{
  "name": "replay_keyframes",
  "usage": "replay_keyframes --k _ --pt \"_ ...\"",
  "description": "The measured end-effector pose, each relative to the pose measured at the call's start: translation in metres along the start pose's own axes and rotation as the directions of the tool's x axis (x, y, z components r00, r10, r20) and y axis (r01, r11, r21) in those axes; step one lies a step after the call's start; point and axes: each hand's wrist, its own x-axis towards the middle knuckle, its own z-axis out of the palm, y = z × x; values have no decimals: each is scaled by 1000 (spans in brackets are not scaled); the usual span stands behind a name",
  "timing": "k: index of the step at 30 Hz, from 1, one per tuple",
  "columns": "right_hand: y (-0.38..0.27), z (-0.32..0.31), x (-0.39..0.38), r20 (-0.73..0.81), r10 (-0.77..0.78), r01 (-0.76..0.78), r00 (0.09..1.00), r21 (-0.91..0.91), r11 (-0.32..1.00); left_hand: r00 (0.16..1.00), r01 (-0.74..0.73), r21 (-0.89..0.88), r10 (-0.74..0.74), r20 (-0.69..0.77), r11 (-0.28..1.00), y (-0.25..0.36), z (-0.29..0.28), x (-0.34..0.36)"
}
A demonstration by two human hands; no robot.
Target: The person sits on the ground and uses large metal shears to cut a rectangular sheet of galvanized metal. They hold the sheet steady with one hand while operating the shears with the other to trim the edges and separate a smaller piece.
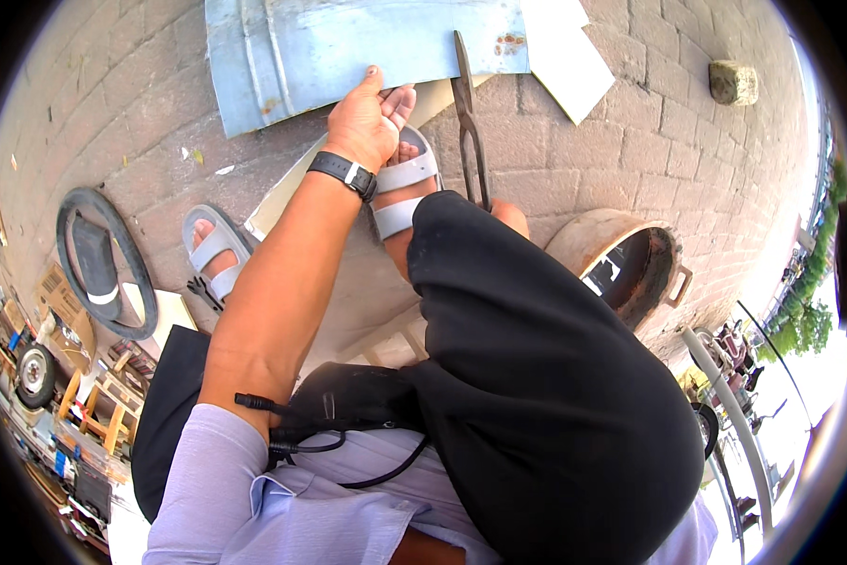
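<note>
A pale blue metal sheet (367, 47) with rust spots lies in front of me. My left hand (365, 121) is at its near edge, thumb on top and the other fingers curled below the rim. Long dark metal shears (468, 122) stand across that edge, one blade over the sheet and the handles running down behind my knee. Only a small part of my right hand (510, 217) shows there, beside the handle ends. The knee hides its fingers, so its grip is not visible.
White board pieces (574, 71) lie right of the sheet. A rusty round metal drum (621, 259) lies beside my knee. Farther off are a stone block (732, 83) and, on the left, a black rubber ring (68, 254). My sandalled foot (407, 174) is close below the sheet.
</note>
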Motion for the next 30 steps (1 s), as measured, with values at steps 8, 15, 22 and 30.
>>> replay_keyframes --k 8,15,22,30 --pt "-14 -4 6 -18 -95 95 995 355 930 999 -18 47 16 48 999 1 -3 -5" --pt "-7 -12 10 12 -112 105 994 277 955 1000 -2 -2 2 24 1000 3 5 -11" --pt "-7 -10 19 73 -86 55 994 356 933 999 -24 10 24 34 1000 1 5 -8" --pt "-12 -10 21 184 -57 -42 981 494 869 1000 -18 -6 18 22 1000 1 5 -6"
